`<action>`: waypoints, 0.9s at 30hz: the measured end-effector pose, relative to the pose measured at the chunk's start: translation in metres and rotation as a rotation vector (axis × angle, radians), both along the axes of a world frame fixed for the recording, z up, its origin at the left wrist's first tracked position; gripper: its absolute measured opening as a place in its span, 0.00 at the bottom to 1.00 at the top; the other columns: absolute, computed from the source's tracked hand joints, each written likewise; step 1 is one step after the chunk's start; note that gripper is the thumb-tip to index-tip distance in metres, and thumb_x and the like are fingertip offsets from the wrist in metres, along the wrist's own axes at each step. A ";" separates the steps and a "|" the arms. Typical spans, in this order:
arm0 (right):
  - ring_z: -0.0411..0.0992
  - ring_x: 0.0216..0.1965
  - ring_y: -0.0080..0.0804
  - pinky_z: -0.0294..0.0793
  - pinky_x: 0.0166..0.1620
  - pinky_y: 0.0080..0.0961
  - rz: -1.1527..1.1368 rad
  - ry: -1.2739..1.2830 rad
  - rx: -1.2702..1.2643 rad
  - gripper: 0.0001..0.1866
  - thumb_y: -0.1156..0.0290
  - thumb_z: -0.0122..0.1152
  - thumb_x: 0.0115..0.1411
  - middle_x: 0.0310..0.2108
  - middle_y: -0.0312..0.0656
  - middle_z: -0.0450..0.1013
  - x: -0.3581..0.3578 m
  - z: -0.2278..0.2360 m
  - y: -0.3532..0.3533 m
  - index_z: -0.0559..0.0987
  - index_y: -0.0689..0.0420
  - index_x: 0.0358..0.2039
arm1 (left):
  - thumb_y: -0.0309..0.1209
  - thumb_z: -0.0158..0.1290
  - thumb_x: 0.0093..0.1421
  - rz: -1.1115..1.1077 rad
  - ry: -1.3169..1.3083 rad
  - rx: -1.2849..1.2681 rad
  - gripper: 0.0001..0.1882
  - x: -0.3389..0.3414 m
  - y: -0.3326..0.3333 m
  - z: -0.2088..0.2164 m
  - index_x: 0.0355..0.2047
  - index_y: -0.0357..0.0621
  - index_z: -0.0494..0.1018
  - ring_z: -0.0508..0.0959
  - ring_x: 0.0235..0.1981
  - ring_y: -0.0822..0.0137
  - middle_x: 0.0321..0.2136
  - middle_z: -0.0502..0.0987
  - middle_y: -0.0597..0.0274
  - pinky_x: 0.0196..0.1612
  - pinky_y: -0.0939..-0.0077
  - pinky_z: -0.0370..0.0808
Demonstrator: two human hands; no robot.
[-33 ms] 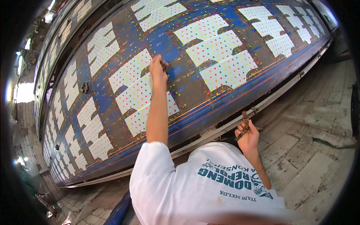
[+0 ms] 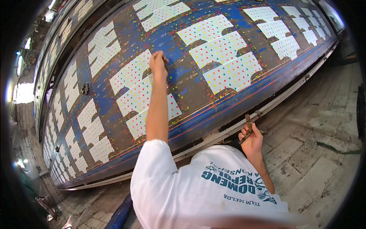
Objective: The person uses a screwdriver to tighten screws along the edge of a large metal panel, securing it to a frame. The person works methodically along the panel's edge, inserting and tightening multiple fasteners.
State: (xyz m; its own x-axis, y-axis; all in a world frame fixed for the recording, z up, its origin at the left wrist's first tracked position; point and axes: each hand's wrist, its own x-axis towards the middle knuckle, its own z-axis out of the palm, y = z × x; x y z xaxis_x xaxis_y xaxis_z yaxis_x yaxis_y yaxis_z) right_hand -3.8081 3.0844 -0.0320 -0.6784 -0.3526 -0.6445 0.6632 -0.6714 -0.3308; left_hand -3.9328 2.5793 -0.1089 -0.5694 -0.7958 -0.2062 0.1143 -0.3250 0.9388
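Note:
A long table (image 2: 126, 40), smeared with blue and brown paint, tilts across the view. On it lie white cut fabric pieces (image 2: 135, 97) printed with coloured dots. My left hand (image 2: 157, 65) reaches over the left group of pieces, its fingers closed around something small and dark that is mostly hidden. Beyond the table's near edge, low on the right, my right hand (image 2: 252, 142) grips a brown, paint-caked metal piece (image 2: 249, 124) with stubby arms sticking out. More dotted pieces (image 2: 221, 47) lie to the right of my left hand.
A metal rail (image 2: 282, 97) runs along the table's near edge. Small dark metal fittings (image 2: 85, 89) sit on the table at the left. Another long table (image 2: 57, 45) with similar pieces stands beyond. The floor (image 2: 305, 160) is worn, pale blocks. Something blue (image 2: 121, 213) shows at the bottom.
My left hand has shifted slightly up and to the left, still closed. My right hand stays nearly where it was, holding the metal piece.

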 end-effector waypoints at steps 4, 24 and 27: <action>0.66 0.35 0.25 0.67 0.38 0.26 0.023 0.051 0.127 0.10 0.62 0.54 0.77 0.35 0.34 0.68 -0.016 -0.003 -0.007 0.73 0.54 0.48 | 0.37 0.57 0.62 0.049 -0.401 -0.652 0.15 -0.094 -0.085 -0.013 0.44 0.43 0.82 0.83 0.28 0.59 0.30 0.83 0.56 0.36 0.63 0.79; 0.68 0.37 0.20 0.69 0.39 0.20 -0.061 0.479 0.932 0.20 0.71 0.59 0.74 0.39 0.35 0.71 -0.010 -0.020 0.021 0.70 0.61 0.63 | 0.55 0.52 0.71 -0.015 -0.226 -0.201 0.27 -0.120 -0.155 -0.011 0.55 0.45 0.76 0.73 0.54 0.66 0.51 0.77 0.62 0.60 0.52 0.65; 0.70 0.37 0.23 0.69 0.41 0.21 -0.297 0.441 0.753 0.21 0.69 0.57 0.76 0.45 0.42 0.74 -0.008 -0.025 0.056 0.67 0.62 0.64 | 0.46 0.58 0.70 0.015 -0.338 -0.390 0.22 -0.079 -0.093 -0.002 0.55 0.44 0.76 0.76 0.51 0.67 0.52 0.78 0.62 0.53 0.65 0.72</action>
State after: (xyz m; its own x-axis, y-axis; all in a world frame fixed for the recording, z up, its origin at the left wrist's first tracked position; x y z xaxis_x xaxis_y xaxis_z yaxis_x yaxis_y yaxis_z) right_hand -3.8161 3.1402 -0.0575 -0.9127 0.2831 -0.2948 0.2082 -0.2986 -0.9314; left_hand -4.0117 2.4864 -0.1112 -0.5097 -0.8580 -0.0632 -0.2147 0.0557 0.9751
